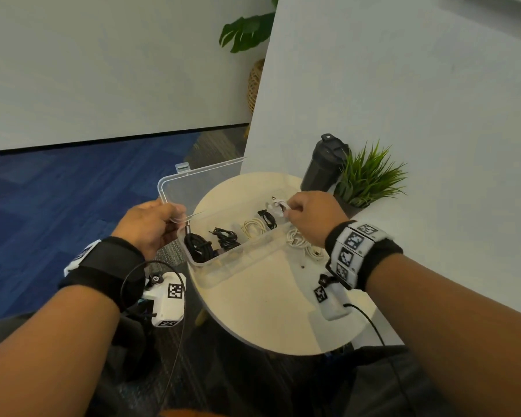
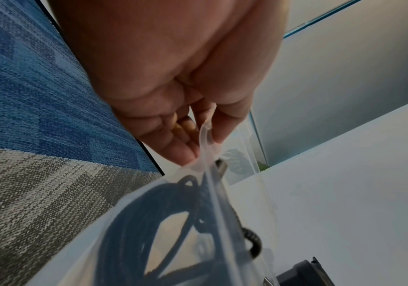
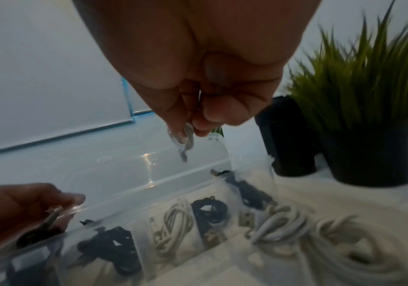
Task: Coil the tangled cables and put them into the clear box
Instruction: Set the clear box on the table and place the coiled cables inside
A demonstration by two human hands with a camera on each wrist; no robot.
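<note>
The clear box (image 1: 241,260) lies on the round table with its lid (image 1: 199,182) swung open to the far left. Its compartments hold coiled black cables (image 1: 197,247) and a white one (image 1: 253,227). My left hand (image 1: 175,217) pinches the box's near-left corner rim (image 2: 204,139); a black coil (image 2: 149,222) shows through the wall. My right hand (image 1: 291,207) pinches a small white cable (image 3: 186,140) and holds it over the box's far end. Another white cable (image 1: 301,245) lies coiled on the table beside the box, below my right wrist (image 3: 320,241).
A black bottle (image 1: 324,167) and a potted grass plant (image 1: 369,176) stand at the table's far edge, just behind my right hand. The round table (image 1: 268,314) is small, with blue carpet to the left and a white wall panel to the right.
</note>
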